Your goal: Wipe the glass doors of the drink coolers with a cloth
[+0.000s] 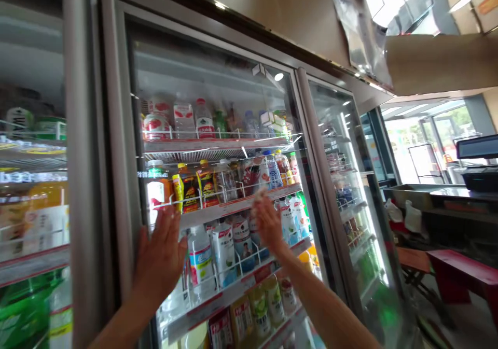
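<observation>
Facing a tall drinks cooler (80, 131), a person holds both bare hands up to its middle glass door (210, 74), which stands between the hands and the stocked shelves. The left hand (159, 255) is raised flat near the door's left edge, its back to the camera; the middle fingers lie close together, while the little finger and the thumb stand apart, and it grasps nothing. Whether the palm touches the glass cannot be told. The right hand (269, 224) is up in front of the middle of the door, wrist lower than fingertips. Its fingers look gathered and bent, but they are blurred, with a pale patch at the tips; whether they pinch something cannot be told.

Behind the glass, the upper shelf carries a red-capped bottle (204, 121) among other drinks. On the shelf below, two yellow-capped bottles (187, 185) stand to the right of the left hand's fingertips. Lower again, a clear bottle (201, 261) with a bright label stands beside white-and-blue packs (223, 250), between the two hands as seen here.

Another door to the left shows green bottles (27, 302), and one to the right (342, 183) runs back toward a counter (439, 188) with a dark monitor (478, 147). A red table (467, 266) stands in front of the counter.
</observation>
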Demonstrator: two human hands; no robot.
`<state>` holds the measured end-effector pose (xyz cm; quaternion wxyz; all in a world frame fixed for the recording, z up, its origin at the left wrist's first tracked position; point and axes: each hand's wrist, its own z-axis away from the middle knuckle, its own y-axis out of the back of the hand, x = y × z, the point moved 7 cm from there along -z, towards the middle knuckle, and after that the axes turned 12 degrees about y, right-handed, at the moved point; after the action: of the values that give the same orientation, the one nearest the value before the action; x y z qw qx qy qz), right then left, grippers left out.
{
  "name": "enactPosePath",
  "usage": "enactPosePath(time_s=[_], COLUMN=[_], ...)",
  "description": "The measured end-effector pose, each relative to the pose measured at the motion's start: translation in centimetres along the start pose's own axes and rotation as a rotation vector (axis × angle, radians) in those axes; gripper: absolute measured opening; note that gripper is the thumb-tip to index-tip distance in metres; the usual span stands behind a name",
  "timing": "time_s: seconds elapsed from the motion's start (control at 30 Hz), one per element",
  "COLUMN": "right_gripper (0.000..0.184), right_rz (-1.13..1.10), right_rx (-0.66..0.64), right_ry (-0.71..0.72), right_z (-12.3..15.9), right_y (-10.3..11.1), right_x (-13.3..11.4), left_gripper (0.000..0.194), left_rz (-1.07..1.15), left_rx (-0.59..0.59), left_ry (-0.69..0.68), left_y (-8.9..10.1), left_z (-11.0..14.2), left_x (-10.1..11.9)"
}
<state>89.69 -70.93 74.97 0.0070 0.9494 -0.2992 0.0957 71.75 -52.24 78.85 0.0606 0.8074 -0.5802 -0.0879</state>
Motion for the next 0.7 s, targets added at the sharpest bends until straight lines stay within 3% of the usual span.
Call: enactPosePath(time_s=[0.07,0.1,0.13,0.2,0.3,0.37,0.43,0.53,0.57,0.63,0.7], right_gripper=[0.047,0.047,0.047,0.047,0.049,0.049,0.047,0.046,0.046,0.047,0.047], right_rz=[0.107,0.136,0.140,0.088,-0.041,-0.065,-0.001,0.158,0.186,0.198,0.151], right_rx=[0.135,0.180,0.201,0.157,-0.014,-0.083,-0.053,0.131,0.181,0.221,0.156], right_ry=[-0.361,-0.455,-0.477,-0.338,0.035,0.217,0.182,-0.197,-0.297,-0.361,-0.265], right_z=[0.7,0.8,0.5,-0.6,-1.0,0.0,1.0,1.8,1.9,1.5,0.6], right_y=[1.4,1.6,1.4,0.2,-2.3,-2.7,-1.4,1.7,2.3,2.2,0.7], right_x=[5.2,5.7,4.7,-0.7,-10.8,-13.3,-10.1,0.0,2.2,3.1,-0.3], left_gripper=[0.069,0.069,0.069,0.069,0.068,0.068,0.070,0.073,0.074,0.074,0.074], left_rz=[0.007,0.018,0.034,0.076,0.132,0.152,0.154,0.135,0.131,0.127,0.128], left_rx=[-0.014,-0.019,-0.023,-0.022,0.006,0.024,0.026,0.019,0.022,0.031,0.032], left_ry=[-0.017,-0.021,-0.018,-0.001,0.018,0.021,0.012,0.000,0.000,-0.003,-0.006], left_y=[-0.2,-0.3,-0.4,-0.5,-0.3,-0.2,-0.2,-0.2,-0.2,-0.1,0.1], left_z=[1.0,1.3,1.5,1.5,1.3,1.2,1.3,1.4,1.4,1.5,1.5], left_x=[0.0,0.1,0.1,0.1,0.1,0.2,0.3,0.5,0.5,0.6,0.9])
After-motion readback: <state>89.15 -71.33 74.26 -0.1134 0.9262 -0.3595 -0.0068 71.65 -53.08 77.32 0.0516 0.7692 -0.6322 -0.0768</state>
